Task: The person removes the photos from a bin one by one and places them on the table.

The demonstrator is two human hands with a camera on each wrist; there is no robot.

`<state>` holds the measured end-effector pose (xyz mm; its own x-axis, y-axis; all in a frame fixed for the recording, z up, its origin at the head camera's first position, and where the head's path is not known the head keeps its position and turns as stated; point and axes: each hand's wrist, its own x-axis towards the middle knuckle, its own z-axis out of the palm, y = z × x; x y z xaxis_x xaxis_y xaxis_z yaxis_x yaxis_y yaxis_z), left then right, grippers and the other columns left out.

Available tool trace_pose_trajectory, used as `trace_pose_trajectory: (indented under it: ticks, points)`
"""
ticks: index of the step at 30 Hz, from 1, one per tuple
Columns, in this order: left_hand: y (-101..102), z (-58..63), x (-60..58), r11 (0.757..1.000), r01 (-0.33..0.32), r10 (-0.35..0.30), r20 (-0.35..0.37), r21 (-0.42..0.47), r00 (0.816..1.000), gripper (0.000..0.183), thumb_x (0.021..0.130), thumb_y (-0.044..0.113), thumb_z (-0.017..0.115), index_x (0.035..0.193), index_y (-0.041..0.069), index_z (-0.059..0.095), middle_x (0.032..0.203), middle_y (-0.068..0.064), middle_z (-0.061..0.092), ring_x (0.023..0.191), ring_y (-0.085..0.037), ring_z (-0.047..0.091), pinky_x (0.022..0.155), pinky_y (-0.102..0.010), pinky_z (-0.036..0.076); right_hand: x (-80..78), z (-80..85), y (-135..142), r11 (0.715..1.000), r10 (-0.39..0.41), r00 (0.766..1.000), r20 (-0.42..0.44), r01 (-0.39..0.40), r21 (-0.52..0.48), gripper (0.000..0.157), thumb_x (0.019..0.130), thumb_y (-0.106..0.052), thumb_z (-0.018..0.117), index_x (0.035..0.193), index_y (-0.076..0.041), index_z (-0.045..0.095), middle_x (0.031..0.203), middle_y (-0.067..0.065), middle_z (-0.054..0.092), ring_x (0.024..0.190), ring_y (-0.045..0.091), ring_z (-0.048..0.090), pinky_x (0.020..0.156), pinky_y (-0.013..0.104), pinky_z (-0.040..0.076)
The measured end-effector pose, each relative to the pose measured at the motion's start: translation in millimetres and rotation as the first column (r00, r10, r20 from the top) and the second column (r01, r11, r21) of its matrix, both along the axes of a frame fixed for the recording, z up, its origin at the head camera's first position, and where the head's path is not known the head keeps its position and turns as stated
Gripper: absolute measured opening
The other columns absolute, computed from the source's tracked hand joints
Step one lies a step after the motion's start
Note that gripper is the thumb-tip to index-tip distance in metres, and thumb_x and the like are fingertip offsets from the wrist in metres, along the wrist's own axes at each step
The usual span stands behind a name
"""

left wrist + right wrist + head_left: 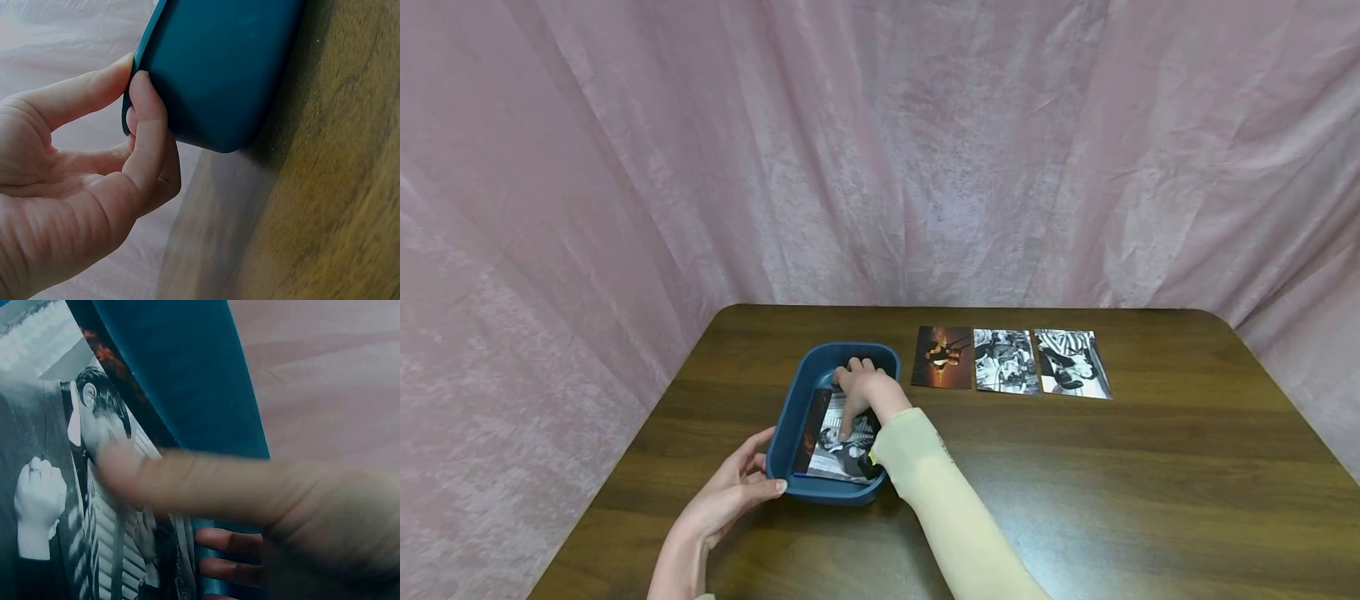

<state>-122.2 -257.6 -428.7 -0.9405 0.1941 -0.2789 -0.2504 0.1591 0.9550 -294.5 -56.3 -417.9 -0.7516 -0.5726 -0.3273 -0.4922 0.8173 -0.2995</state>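
Observation:
My left hand (730,492) pinches the rim of a blue plastic bin (781,429) at its near left corner, thumb on top and fingers under the lip. In the left wrist view the bin's outer wall (225,75) stands on the wood. My right hand (861,396) reaches down inside the bin, fingers spread toward its far end and thumb extended over a black-and-white photo print (835,462). The right wrist view shows the thumb (187,481) across this photo, with the other fingers past its edge. A darker photo (808,437) with an orange glow peeks out underneath.
Three photo prints lie in a row right of the bin: a dark orange one (942,358), a black-and-white one (1006,361) and another black-and-white one (1072,364). Pink curtains (925,150) hang behind and beside the brown wooden table (1112,483).

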Motion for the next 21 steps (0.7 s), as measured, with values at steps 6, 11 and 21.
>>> trace_pose_trajectory:
  ticks: [6, 11, 21]
  points:
    - [0.4, 0.7, -0.6, 1.0, -0.009, 0.009, 0.012, -0.006, 1.0, 0.086, 0.087, 0.005, 0.067, 0.156, 0.008, 0.016, 0.113, -0.012, 0.054, 0.099, -0.016, 0.058, 0.086, -0.029, 0.05, 2.7, 0.4, -0.6, 1.0, -0.017, 1.0, -0.027, 0.016, -0.02, 0.081, 0.069, -0.034, 0.09, 0.137, -0.02, 0.049, 0.14, 0.008, 0.043, 0.124, 0.026, 0.036, 0.108, 0.044, 0.036]
    - [0.0, 0.6, -0.8, 1.0, -0.007, 0.007, 0.016, -0.005, 1.0, 0.086, 0.088, 0.005, 0.067, 0.157, 0.008, 0.015, 0.114, -0.013, 0.053, 0.1, -0.017, 0.058, 0.086, -0.029, 0.05, 2.8, -2.0, -0.1, 0.998, -0.042, 0.999, -0.017, 0.041, -0.052, 0.079, 0.069, -0.032, 0.091, 0.135, -0.024, 0.049, 0.136, 0.007, 0.043, 0.117, 0.024, 0.035, 0.103, 0.041, 0.038]
    - [-0.4, 0.6, -0.9, 1.0, 0.003, -0.003, 0.01, 0.008, 1.0, 0.086, 0.088, 0.004, 0.066, 0.157, 0.007, 0.015, 0.114, -0.012, 0.053, 0.1, -0.017, 0.057, 0.087, -0.028, 0.05, 0.0, -6.1, 1.0, 0.994, -0.086, 0.996, -0.038, 0.083, -0.067, 0.082, 0.068, -0.036, 0.091, 0.139, -0.03, 0.049, 0.142, 0.01, 0.041, 0.125, 0.029, 0.036, 0.105, 0.046, 0.038]
